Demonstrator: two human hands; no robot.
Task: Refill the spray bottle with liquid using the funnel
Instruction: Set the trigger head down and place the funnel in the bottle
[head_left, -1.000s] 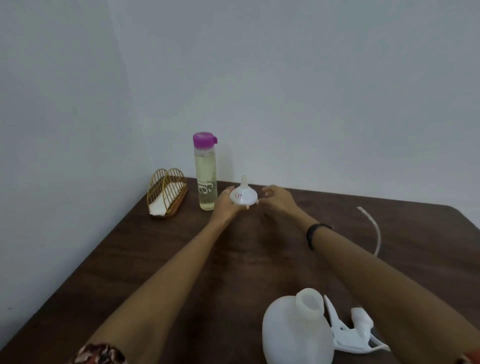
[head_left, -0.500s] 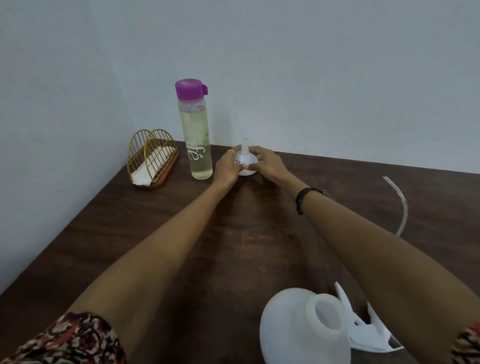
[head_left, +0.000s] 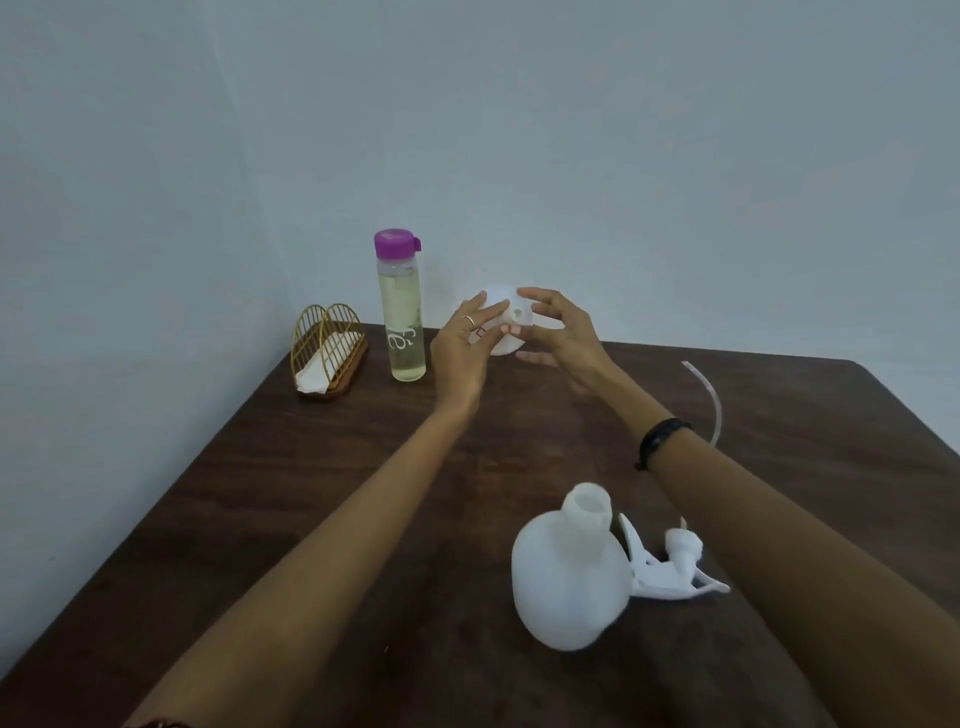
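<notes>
Both hands lift funnel (head_left: 503, 326) off table (head_left: 311, 493) at 12 o'clock: left hand (head_left: 462, 348), right hand (head_left: 563, 332). Open spray bottle (head_left: 569, 571) at 5, w/ trigger head (head_left: 670, 566) beside. Liquid bottle (head_left: 401, 306) at 11.

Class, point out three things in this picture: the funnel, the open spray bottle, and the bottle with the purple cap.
funnel (head_left: 506, 325), head view, on its white cone near the spout
spray bottle (head_left: 569, 582), head view, on its round white body
bottle with the purple cap (head_left: 401, 317), head view, on its clear wall over the yellowish liquid
</notes>
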